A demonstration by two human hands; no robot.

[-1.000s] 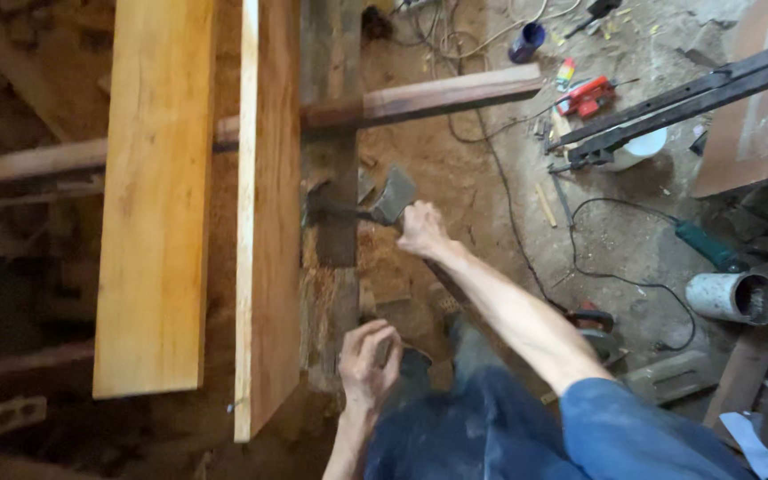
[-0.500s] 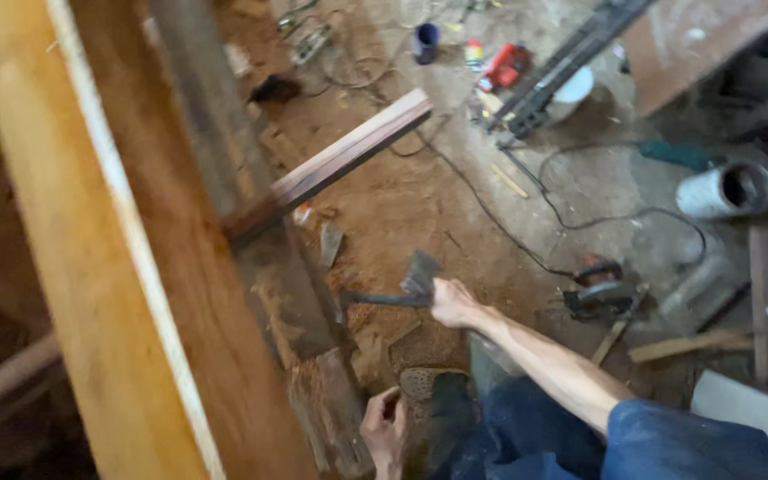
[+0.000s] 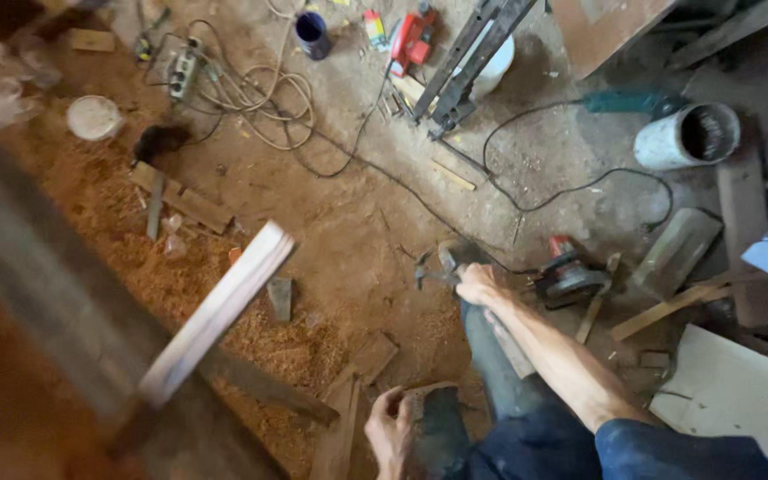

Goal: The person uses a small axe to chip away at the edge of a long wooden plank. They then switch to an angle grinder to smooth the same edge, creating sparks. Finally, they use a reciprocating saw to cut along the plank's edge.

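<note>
Your right hand [image 3: 477,284] has a closed grip on a hammer [image 3: 437,265], low over the sawdust floor [image 3: 331,231].
Your left hand [image 3: 390,433] curls its grip on a dark wood block [image 3: 433,418] at the bottom edge. A red circular saw [image 3: 569,271] lies just right of the hammer; a pale plank [image 3: 220,311] juts out on the left.

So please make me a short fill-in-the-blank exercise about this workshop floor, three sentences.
1. The right hand grips a ____ by its handle.
2. The left hand is low in the picture, beside the person's ____.
3. Near the red saw, a black ____ snakes over the floor.

Missing words: hammer; knee; cable
</note>
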